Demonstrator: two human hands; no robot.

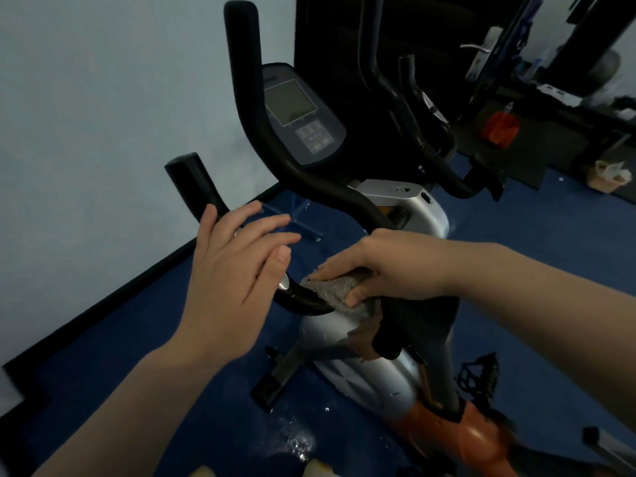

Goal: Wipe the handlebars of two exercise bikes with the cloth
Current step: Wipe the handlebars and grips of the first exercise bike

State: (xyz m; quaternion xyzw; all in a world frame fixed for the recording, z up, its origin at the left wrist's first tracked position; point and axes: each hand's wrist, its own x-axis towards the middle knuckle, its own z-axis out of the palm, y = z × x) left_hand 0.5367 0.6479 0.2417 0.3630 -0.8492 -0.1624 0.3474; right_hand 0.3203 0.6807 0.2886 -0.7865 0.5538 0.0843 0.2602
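While the left hand point(234, 270) rests spread on the handlebar point(303, 297), steadying it, the right hand point(378, 270) pinches the cloth point(330, 290) around the tube to wipe.

The near exercise bike point(371, 342) has a silver body with an orange lower frame, a grey console with a blank screen, and black handlebars point(309, 177) that curve upward into two upright ends. A grey, fuzzy cloth point(335, 290) is wrapped over the low middle bend of those bars, its loose end hanging below. The second bike's handlebars point(413, 125) stand behind and to the right, also black, dim against a dark background, well apart from the cloth
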